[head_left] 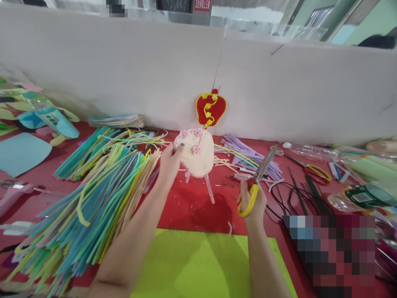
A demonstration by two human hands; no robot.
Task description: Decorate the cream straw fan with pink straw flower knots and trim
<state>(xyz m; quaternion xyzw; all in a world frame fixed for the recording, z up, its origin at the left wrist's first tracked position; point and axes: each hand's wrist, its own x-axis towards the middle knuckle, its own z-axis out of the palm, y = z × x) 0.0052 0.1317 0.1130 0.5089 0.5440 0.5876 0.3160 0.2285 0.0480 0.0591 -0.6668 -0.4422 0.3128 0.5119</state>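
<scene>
My left hand (pixel 173 159) grips the left edge of a cream, rounded pipe-cleaner piece (pixel 200 161), thumb on its face. Pink flowers and a pink rim decorate its upper part, and a pink pipe-cleaner strand (pixel 210 189) hangs from its lower edge. To the right, my right hand (pixel 254 198) is closed round the yellow handles of a pair of scissors (pixel 262 174), whose blades point up and away. The blades are apart from the cream piece. Just behind, a red ornament (pixel 214 108) with yellow flowers and edging hangs against the white partition.
Many coloured pipe cleaners (pixel 93 207) are heaped at left, with a purple bundle (pixel 245 153) behind. A green mat (pixel 192 265) lies in front. At right are black cables (pixel 290 200), more scissors (pixel 316 174) and a plastic bottle (pixel 369 196). A pink glue gun (pixel 15 194) lies far left.
</scene>
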